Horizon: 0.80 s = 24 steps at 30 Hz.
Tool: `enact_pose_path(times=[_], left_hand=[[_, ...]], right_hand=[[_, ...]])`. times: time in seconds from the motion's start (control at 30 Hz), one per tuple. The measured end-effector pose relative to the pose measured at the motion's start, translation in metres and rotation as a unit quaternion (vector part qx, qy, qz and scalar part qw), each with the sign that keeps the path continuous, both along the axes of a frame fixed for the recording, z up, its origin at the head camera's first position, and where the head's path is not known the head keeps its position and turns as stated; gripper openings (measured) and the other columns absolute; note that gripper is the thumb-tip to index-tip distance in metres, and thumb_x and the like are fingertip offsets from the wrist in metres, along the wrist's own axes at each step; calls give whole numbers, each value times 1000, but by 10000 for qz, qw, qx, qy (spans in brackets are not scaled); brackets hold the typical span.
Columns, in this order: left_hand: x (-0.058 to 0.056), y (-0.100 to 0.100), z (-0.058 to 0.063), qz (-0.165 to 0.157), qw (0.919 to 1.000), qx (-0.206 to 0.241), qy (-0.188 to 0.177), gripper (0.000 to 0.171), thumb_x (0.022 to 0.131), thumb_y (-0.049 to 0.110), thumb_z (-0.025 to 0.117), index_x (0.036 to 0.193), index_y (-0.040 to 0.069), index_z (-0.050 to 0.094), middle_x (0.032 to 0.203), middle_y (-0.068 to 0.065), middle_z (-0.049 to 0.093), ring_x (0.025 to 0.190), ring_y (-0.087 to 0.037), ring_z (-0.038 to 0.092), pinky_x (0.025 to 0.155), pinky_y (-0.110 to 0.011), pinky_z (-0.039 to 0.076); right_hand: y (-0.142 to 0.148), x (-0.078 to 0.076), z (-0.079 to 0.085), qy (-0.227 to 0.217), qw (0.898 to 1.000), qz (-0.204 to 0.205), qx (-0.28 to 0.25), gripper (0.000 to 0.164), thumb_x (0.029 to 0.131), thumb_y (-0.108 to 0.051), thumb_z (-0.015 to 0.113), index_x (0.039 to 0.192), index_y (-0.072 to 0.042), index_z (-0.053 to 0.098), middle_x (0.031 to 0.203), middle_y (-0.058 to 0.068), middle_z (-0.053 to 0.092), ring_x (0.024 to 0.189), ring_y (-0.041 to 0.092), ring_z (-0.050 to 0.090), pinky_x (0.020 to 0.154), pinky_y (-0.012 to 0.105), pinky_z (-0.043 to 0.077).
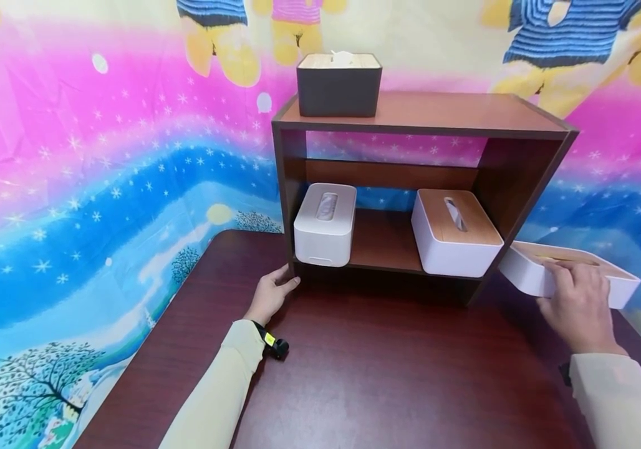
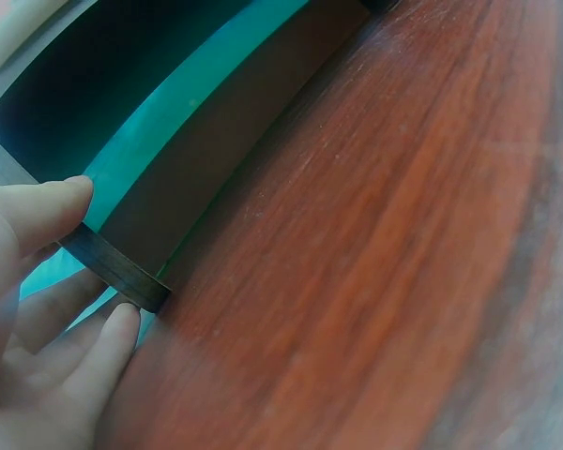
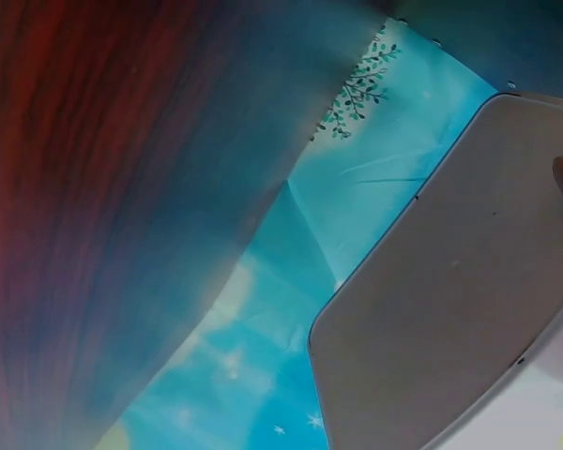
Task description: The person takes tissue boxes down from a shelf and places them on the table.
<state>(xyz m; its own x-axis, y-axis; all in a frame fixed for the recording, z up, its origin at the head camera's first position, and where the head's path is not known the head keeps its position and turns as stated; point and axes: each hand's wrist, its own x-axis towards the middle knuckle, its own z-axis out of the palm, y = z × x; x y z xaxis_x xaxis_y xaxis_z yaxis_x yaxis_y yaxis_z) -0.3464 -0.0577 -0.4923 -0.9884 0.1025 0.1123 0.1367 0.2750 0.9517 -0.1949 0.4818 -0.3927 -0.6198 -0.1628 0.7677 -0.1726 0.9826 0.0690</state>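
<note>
The right hand (image 1: 578, 305) has its grip on a long white box (image 1: 529, 275) with a tan top. Its fingers bend over the top, by the slot, and hold the box up in the air, to the right of the brown shelf (image 1: 444, 115). The right wrist view shows the flat, dull bottom of this box, with a bit of blue next to it.

The left hand (image 1: 272, 296) has its grip on the low front corner of the shelf, on the left. The thumb is on one side of the board and fingers are on the other.

Two more boxes sit inside the shelf. A pale box (image 1: 323, 243) is at the left, near the left hand. A wide white box (image 1: 457, 255) with a tan lid is at the right. Up on top, at the left end, is a dark box (image 1: 338, 90) with white tissue poking out.

The shelf stands on a shiny red-brown surface (image 1: 365, 374). A bright cloth (image 1: 130, 143) with pink, blue and little trees hangs behind.
</note>
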Motion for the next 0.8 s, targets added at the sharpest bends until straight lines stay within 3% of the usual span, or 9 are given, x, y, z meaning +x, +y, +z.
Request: enact_pose_path(times=[0.27,0.5,0.8], left_hand=[[0,0,0,37,10000,-5,-22,49,80,29,67,126,30,51,123,5,52,119,-14,39,94,-38,35],[1,1,0,6,10000,-15,45,54,74,45,68,125,33,51,122,8,52,118,-11,40,94,-36,36],[0,1,0,-4,9999,74,118,54,74,45,68,124,33,52,120,8,54,117,-11,41,94,-36,36]], right_hand=[[-2,-2,-8,-36,10000,-25,-24,58,49,0,70,104,8,53,93,27,44,91,47,39,76,58,28],[-2,-1,-15,-200,9998,-33,-75,58,48,0,71,103,9,52,89,27,43,88,47,38,76,58,27],[-1,-3,-21,-135,9999,49,-61,57,49,-2,68,103,9,52,90,27,44,87,47,39,72,57,27]])
